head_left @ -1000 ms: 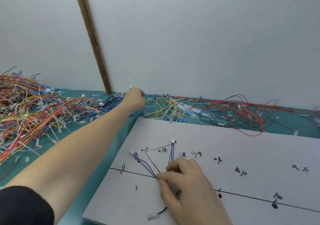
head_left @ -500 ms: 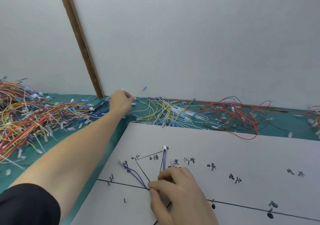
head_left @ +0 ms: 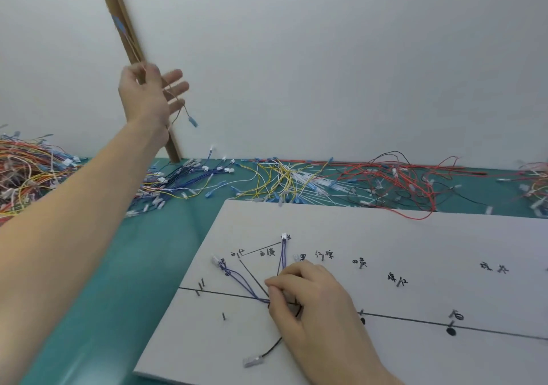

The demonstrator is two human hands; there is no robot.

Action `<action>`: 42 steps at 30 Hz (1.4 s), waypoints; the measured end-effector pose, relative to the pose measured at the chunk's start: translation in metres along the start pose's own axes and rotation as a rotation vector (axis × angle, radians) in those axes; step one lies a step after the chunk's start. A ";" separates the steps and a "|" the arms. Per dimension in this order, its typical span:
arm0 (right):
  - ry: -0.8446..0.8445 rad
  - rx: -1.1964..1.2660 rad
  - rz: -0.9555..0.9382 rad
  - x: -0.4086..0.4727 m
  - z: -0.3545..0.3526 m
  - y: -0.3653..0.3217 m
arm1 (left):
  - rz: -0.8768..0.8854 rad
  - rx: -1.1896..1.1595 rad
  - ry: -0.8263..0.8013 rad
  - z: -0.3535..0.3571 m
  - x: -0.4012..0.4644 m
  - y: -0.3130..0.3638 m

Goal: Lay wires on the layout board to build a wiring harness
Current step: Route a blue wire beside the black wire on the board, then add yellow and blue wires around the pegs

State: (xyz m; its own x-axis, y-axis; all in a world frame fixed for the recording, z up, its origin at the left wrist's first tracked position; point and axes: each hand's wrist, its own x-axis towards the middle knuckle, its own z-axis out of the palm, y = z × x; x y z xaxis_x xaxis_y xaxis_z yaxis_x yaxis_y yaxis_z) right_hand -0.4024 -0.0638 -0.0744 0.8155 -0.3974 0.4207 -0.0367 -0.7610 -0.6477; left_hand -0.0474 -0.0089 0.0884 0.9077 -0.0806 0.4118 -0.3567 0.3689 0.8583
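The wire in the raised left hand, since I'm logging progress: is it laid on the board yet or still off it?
Off it. The left hand holds the wire up against the wall, its blue terminal dangling clear of the layout board.

The layout board (head_left: 385,236) bears handwritten Chinese labels, including 白黄 and 白.

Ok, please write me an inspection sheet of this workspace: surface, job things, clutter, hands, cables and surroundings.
Surface: green mat under a white layout board with drawn black lines, handwritten labels and small pins.
Job things: purple wires laid from two white connectors to one junction; black wire ending in a connector near the board's front edge.
Clutter: loose wire piles along the wall, mixed colours.
Hands: left hand raised, pinching a thin wire with a blue terminal; right hand pinching wires at the junction.
Cables: nothing seen besides harness wires.
Surroundings: white wall, slanted wooden strip.
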 end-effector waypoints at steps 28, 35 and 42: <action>-0.209 0.998 0.399 0.003 -0.026 -0.028 | -0.542 0.033 -0.607 -0.029 -0.238 0.041; -0.590 1.444 0.592 0.005 -0.040 -0.029 | -0.712 -0.235 -0.633 -0.020 -0.225 0.023; -0.446 1.399 0.525 0.007 -0.039 -0.031 | -0.722 -0.127 -0.589 -0.014 -0.212 0.006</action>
State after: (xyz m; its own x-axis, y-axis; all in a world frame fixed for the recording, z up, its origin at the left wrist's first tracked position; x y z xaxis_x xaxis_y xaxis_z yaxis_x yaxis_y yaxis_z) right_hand -0.4179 -0.0631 -0.0265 0.9928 -0.0837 -0.0852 -0.0216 0.5758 -0.8173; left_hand -0.2387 0.0234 0.0022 0.6295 -0.7720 -0.0884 0.3070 0.1426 0.9410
